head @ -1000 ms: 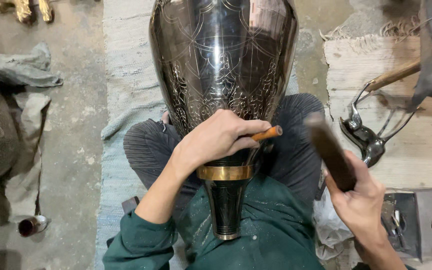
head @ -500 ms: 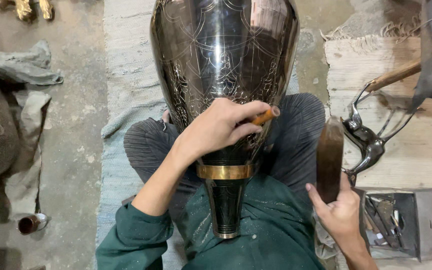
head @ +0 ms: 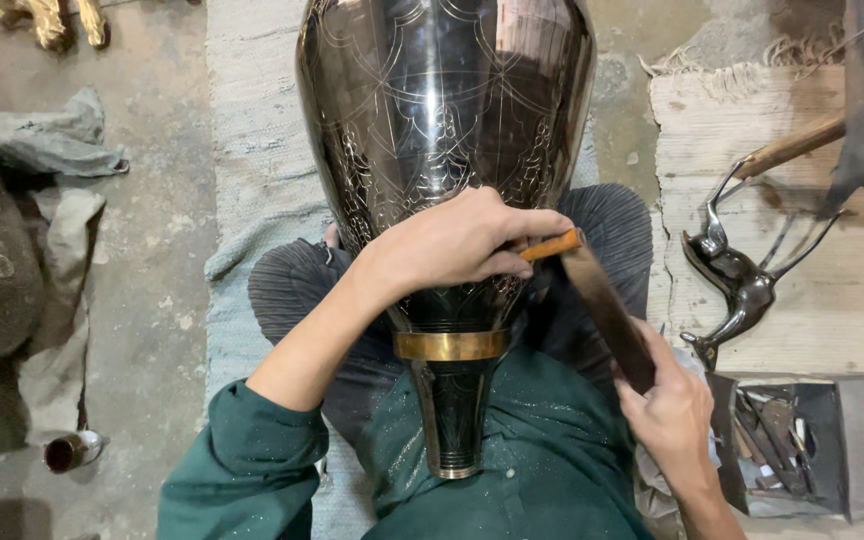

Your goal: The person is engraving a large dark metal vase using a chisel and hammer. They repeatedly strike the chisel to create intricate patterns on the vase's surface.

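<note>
Here's the big engraved metal vase, dark and shiny, lying in the person's lap with its narrow neck and brass band toward the green shirt; its wide body runs off the top edge, so the far end is cut off. The left hand rests on the vase's shoulder, fingers wrapped around a slim orange-handled tool, and the tool's working tip is hidden under the hand. The right hand grips a dark flat mallet, whose upper end sits right against the orange tool's butt. The hands are apart, each clamped on its own tool. To the right, a small metal animal figure lies on a pale mat, with an open box of tools near it, contents hard to make out.
</note>
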